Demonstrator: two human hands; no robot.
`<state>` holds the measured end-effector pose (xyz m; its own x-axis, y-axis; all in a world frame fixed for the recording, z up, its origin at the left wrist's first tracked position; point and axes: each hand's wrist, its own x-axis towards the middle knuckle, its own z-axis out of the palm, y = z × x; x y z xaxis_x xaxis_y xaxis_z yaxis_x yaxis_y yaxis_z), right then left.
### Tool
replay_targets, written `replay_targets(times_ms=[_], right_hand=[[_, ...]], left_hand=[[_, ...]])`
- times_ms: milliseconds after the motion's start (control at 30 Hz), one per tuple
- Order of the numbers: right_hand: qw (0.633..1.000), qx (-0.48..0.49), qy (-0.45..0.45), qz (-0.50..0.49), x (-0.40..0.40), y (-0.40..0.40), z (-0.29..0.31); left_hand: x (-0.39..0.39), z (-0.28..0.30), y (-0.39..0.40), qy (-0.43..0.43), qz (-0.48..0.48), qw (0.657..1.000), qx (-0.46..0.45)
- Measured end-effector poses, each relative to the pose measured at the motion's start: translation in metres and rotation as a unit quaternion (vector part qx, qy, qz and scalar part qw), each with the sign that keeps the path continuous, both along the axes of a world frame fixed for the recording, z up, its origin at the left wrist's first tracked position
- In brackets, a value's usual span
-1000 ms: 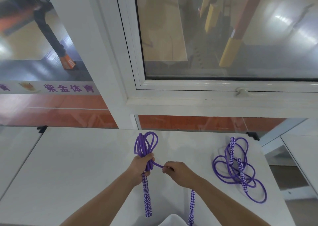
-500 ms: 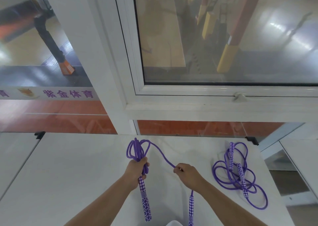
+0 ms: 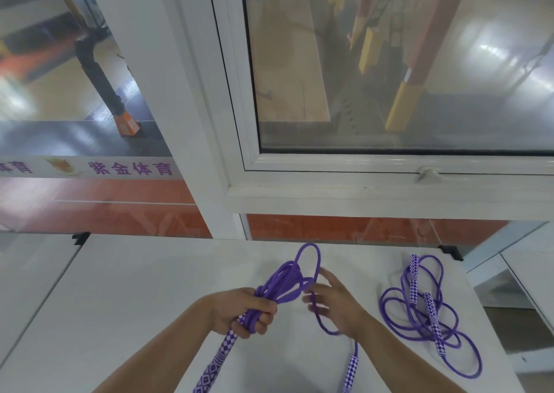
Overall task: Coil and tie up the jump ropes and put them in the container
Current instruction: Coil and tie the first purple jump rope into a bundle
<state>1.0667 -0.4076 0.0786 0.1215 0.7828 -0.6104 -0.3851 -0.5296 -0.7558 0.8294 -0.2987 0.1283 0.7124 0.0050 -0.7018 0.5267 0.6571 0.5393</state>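
My left hand [image 3: 242,311] grips a bundle of purple jump rope coils [image 3: 287,278] together with one checkered handle [image 3: 215,359], which slants down to the left. One free loop rises above the bundle. My right hand [image 3: 338,302] is just right of the coils with its fingers spread and blurred. The rope's tail runs across those fingers and down to the second handle [image 3: 350,371]. A second purple jump rope [image 3: 419,317] lies in loose loops on the white table [image 3: 135,302] to the right, untouched. No container is visible.
A white window frame [image 3: 359,195] and a low glass panel stand along the table's far edge. Another table adjoins on the left [image 3: 27,272]. A gap on the right separates this table from a further one [image 3: 533,266].
The stretched rope tail has slackened into a loop over the bundle. My right hand moved up beside the coils and its fingers spread. My left hand tilted the bundle to the right.
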Motion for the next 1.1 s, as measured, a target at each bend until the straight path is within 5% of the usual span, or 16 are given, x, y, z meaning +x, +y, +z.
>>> replay_targets(times_ms=[100, 200, 300, 433, 567, 767, 833, 1000, 1100], right_hand=[[0.988, 0.004, -0.152, 0.005, 0.008, 0.003, -0.005], [0.895, -0.024, -0.397, 0.2, 0.02, -0.006, -0.014], [0.84, -0.112, -0.393, 0.357, 0.024, -0.018, -0.019], [0.855, -0.09, -0.295, 0.418, 0.013, -0.018, -0.005], [0.932, -0.072, -0.145, 0.325, -0.008, -0.002, 0.009], [0.961, 0.073, -0.236, 0.124, -0.029, 0.013, -0.011], [0.946, 0.116, -0.301, 0.029, -0.029, 0.019, -0.011], [0.822, 0.21, -0.526, 0.057, -0.007, 0.025, -0.03], [0.844, 0.16, -0.504, 0.089, -0.008, 0.026, -0.019]], left_hand=[[-0.007, -0.005, 0.0, -0.029, 0.006, 0.999, -0.037], [-0.011, -0.011, 0.004, -0.073, 0.19, 0.97, -0.134], [-0.007, -0.012, 0.012, -0.018, 0.325, 0.943, -0.069], [-0.002, -0.015, 0.01, 0.105, 0.173, 0.962, 0.184], [0.005, 0.002, 0.007, 0.059, 0.024, 0.989, 0.134], [0.015, 0.019, 0.011, -0.044, -0.011, 0.999, -0.029], [0.015, 0.018, 0.012, -0.058, -0.01, 0.996, -0.063], [0.005, 0.011, 0.016, -0.101, -0.028, 0.986, -0.13], [0.0, 0.003, 0.02, -0.145, 0.013, 0.969, -0.199]])
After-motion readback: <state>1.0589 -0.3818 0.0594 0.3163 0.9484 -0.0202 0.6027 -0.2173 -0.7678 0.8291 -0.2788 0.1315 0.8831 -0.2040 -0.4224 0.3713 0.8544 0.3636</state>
